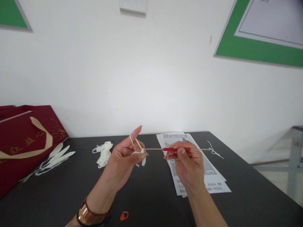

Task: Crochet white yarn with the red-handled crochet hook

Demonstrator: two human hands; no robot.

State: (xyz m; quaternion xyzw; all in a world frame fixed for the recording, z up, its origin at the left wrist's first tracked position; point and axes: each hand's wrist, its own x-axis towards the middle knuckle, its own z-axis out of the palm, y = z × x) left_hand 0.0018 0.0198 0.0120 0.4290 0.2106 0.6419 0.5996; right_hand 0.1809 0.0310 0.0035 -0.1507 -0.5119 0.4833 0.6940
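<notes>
My left hand (pixel 125 156) is raised over the black table (pixel 146 195), its forefinger pointing up with white yarn (pixel 137 145) looped round it, thumb and other fingers pinching a small white crocheted piece (pixel 143 157). My right hand (pixel 187 164) is closed on a thin metal crochet hook with a red grip (pixel 176 149), held level. The hook's tip meets the yarn at my left fingertips.
Printed paper sheets (pixel 213 179) lie under my right hand. A bundle of white yarn (pixel 104 153) and white petal-shaped pieces (pixel 56 156) rest at the left by a dark red gift bag (pixel 21 142). A loose yarn scrap (pixel 214 151) and an orange stitch marker (pixel 124 216) lie on the table.
</notes>
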